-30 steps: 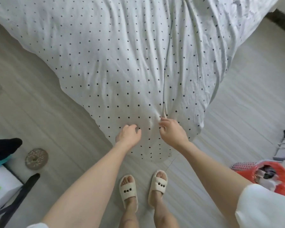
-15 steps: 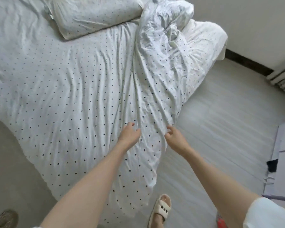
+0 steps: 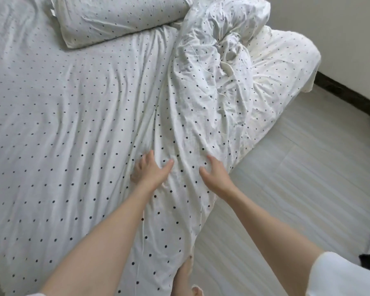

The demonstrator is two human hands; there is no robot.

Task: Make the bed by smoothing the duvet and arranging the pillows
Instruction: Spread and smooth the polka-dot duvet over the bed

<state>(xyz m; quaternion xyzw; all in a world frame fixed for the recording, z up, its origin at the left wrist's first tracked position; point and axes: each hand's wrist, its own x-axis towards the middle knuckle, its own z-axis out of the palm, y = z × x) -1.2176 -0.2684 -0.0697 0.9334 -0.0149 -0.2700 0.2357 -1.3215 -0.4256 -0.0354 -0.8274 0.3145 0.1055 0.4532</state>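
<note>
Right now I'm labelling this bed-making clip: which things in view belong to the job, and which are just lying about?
Part of the job:
- duvet, bunched in a ridge
- pillow at the head of the bed
- left hand and right hand, both open on the duvet

Just lying about:
- floor
- dark thing at the right edge, too cropped to identify

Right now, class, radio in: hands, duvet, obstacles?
Left hand and right hand open, on duvet. Duvet bunched along right side. Pillow at head. No obstacle seen.
</note>
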